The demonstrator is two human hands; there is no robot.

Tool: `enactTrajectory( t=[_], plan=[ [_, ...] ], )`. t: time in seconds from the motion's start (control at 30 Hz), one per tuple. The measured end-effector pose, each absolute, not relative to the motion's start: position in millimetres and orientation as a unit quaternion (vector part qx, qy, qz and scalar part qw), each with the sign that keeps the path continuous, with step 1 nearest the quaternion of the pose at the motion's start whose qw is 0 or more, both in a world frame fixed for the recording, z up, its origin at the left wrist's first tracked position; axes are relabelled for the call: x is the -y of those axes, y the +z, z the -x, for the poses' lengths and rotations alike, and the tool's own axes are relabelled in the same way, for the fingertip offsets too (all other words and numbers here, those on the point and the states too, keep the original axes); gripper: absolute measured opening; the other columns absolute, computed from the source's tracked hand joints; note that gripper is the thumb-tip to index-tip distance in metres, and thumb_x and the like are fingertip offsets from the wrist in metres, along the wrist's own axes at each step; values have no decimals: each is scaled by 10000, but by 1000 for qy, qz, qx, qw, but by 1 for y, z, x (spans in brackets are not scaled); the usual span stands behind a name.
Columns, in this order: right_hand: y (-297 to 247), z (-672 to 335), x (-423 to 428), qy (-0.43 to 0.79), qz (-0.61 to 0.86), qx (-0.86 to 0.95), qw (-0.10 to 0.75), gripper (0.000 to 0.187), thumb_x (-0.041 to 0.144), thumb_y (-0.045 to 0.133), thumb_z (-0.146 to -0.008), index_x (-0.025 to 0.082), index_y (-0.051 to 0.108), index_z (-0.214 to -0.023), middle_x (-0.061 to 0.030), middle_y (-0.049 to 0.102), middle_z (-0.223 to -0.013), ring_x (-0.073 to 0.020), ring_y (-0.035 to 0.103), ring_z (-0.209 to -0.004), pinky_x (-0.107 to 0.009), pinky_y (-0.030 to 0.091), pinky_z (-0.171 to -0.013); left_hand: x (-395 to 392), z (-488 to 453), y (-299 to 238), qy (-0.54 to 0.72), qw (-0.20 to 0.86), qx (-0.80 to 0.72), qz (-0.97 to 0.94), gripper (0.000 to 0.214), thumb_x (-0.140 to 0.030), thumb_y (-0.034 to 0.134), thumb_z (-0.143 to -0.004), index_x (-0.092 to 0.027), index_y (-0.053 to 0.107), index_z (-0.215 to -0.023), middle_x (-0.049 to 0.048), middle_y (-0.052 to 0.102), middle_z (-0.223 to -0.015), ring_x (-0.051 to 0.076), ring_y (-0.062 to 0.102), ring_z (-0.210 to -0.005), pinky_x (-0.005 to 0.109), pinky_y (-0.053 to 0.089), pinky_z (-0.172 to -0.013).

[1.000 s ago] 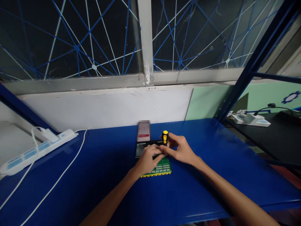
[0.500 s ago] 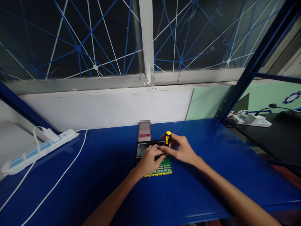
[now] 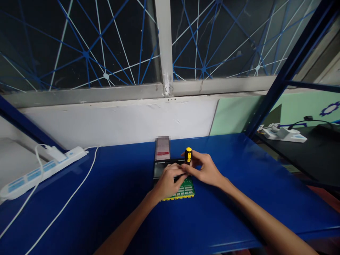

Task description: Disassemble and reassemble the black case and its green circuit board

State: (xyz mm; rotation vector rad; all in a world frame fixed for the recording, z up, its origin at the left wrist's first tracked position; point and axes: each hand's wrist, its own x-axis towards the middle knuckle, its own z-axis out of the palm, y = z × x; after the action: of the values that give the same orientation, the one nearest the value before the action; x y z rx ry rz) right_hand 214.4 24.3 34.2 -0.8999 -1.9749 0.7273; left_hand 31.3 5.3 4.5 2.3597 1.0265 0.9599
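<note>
A black-and-yellow screwdriver (image 3: 188, 156) stands nearly upright, its handle gripped in the fingers of my right hand (image 3: 205, 166). Its shaft points down at the far right part of a green circuit board (image 3: 186, 191) with a yellow toothed front edge. My left hand (image 3: 168, 180) lies across the board, thumb and fingers pinched close by the screwdriver's lower end; what they hold is hidden. Behind my left hand is a black case with a grey panel (image 3: 159, 169), partly covered by the fingers. The screwdriver's tip cannot be made out.
A blurred-out card-like item (image 3: 162, 148) is at the back of the blue table (image 3: 119, 219), by the wall. A white power strip (image 3: 45, 173) with cords lies at the left. Blue frame posts flank the table; another power strip (image 3: 285, 134) sits on a dark table at right.
The screwdriver handle has turned slightly and leans a little more to the left. Both hands keep nearly the same place over the board.
</note>
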Motion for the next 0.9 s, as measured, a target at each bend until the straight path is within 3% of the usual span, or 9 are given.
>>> enactTrajectory(
  t=[0.3, 0.5, 0.73, 0.9],
  plan=[
    [36, -215, -24, 293, 363, 780, 416, 334, 398, 633, -844, 142, 604, -1056, 31, 537, -608, -104, 485, -518, -239, 420, -495, -7, -31, 0, 365, 197, -372, -830, 138, -182, 608, -873, -214, 713, -957, 35, 705, -927, 201, 616, -880, 343, 457, -805],
    [35, -213, -23, 299, 345, 784, 421, 226, 382, 626, -849, 162, 578, -860, 30, 543, -607, -99, 492, -521, -236, 416, -496, -7, -29, 2, 344, 194, -381, -836, 133, -160, 614, -868, -218, 723, -916, 31, 711, -918, 201, 622, -881, 344, 459, -812],
    [37, -212, -22, 289, 359, 789, 407, 312, 408, 634, -838, 138, 615, -995, 21, 550, -633, -99, 475, -517, -237, 409, -486, -8, -30, 0, 373, 194, -384, -822, 99, -239, 661, -851, -212, 717, -927, 39, 702, -918, 206, 626, -882, 346, 476, -796],
    [38, -212, -22, 299, 352, 788, 406, 287, 392, 600, -864, 138, 615, -996, 16, 554, -611, -108, 483, -516, -246, 417, -500, -5, -30, 4, 352, 196, -373, -836, 141, -178, 595, -881, -223, 718, -933, 36, 700, -954, 205, 617, -928, 356, 464, -848]
  ],
)
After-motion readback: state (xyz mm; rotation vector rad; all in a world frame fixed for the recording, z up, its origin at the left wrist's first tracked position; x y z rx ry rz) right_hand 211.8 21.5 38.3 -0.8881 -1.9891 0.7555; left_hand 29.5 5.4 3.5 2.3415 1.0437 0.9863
